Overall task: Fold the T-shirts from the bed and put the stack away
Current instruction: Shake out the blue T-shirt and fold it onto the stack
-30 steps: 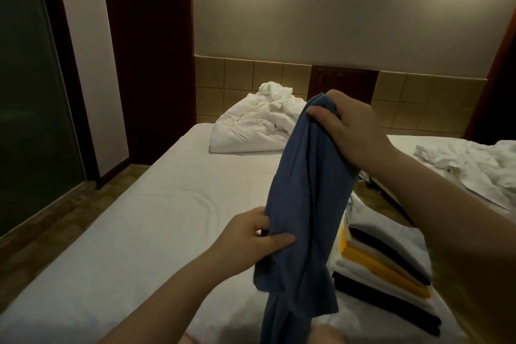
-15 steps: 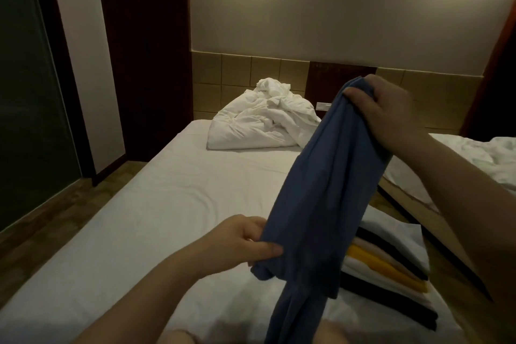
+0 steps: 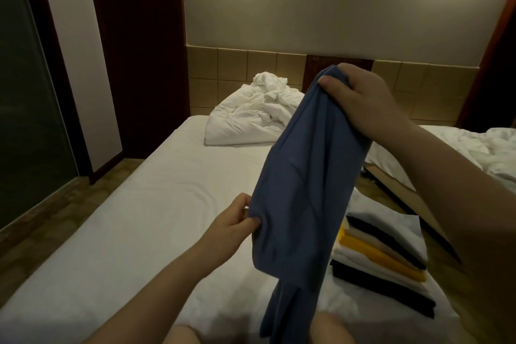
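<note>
A blue T-shirt [image 3: 304, 184] hangs in the air over the white bed [image 3: 145, 209]. My right hand [image 3: 360, 98] grips its bunched top edge, raised at chest height. My left hand [image 3: 234, 223] pinches the shirt's left edge lower down, between thumb and fingers. The shirt's lower end drops out of view at the bottom. Behind it, on the right part of the bed, lies a stack of folded T-shirts [image 3: 385, 260] in white, black, beige and yellow; its left side is hidden by the blue shirt.
A crumpled white duvet [image 3: 251, 117] lies at the head of the bed against the tiled wall. A second bed with rumpled white linen [image 3: 480, 148] stands on the right, across a narrow floor gap. Dark wooden panels and a glass door line the left.
My right hand has lifted the shirt's top up and to the right. My left hand slid to the shirt's left edge, spreading the cloth wider. Both grips are kept.
</note>
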